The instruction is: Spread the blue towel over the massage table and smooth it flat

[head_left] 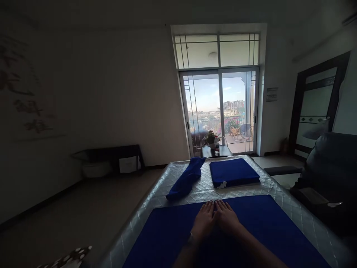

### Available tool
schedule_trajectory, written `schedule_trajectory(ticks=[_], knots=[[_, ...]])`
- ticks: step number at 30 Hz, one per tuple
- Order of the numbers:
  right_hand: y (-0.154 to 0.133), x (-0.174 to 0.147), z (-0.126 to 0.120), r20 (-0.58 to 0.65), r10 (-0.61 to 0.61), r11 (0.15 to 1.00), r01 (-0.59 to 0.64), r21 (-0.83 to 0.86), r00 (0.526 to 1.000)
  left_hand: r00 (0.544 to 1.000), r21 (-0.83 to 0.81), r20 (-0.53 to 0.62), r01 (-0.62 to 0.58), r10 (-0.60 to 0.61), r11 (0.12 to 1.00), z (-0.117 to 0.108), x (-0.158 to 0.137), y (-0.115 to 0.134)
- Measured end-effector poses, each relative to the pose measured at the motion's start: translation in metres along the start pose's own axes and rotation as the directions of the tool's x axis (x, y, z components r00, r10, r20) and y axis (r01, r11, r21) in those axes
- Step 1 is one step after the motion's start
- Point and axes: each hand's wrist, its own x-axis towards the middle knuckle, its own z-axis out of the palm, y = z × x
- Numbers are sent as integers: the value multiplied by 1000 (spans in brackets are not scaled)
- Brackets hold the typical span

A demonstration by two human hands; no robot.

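A blue cloth (251, 219), like a towel, lies spread over the near part of a table with a silvery quilted cover (158, 190). My left hand (205, 217) rests flat near the cloth's far edge, fingers stretched forward. Beside it my right hand (225, 216) lies flat too, the thumbs close together or touching. Neither hand grips anything. Beyond them sits a neatly folded stack of blue cloth (234, 171) with a small white tag (222, 184). To its left, a crumpled blue cloth (186, 178) lies slantwise.
A small dark table (205, 152) with a potted plant (211, 138) and a bottle (216, 144) stands before a glass sliding door (200, 100). At right is a dark armchair (329, 167). A low dark stand (111, 156) is by the left wall. Spotted fabric (74, 257) shows at lower left.
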Motion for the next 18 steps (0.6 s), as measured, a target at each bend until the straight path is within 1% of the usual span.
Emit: schedule_trajectory(ticks=[1, 3, 6, 9, 11, 12, 14, 18], knots=[[8, -2, 2, 3, 16, 1000, -16, 9, 1000, 1000, 2, 2, 12, -12, 1000, 1, -2, -6], [33, -11, 3, 3, 51, 998, -52, 45, 999, 999, 18, 1, 41, -41, 999, -2, -11, -25], [92, -31, 0, -5, 130, 988, -129, 82, 991, 993, 84, -11, 117, -116, 990, -18, -32, -67], [154, -53, -3, -15, 288, 957, -288, 32, 957, 969, 162, -58, 248, -241, 955, -37, -55, -113], [185, -64, -2, -25, 362, 932, -362, -6, 932, 945, 179, -102, 325, -311, 929, -46, -67, -141], [196, -68, -2, -33, 375, 926, -376, -22, 926, 936, 179, -116, 349, -333, 920, -49, -72, -154], [208, -73, 1, -49, 378, 924, -380, -40, 925, 924, 186, -113, 380, -364, 906, -52, -77, -175], [212, -74, 3, -55, 379, 924, -381, -32, 924, 918, 268, -89, 396, -387, 878, -51, -82, -206]])
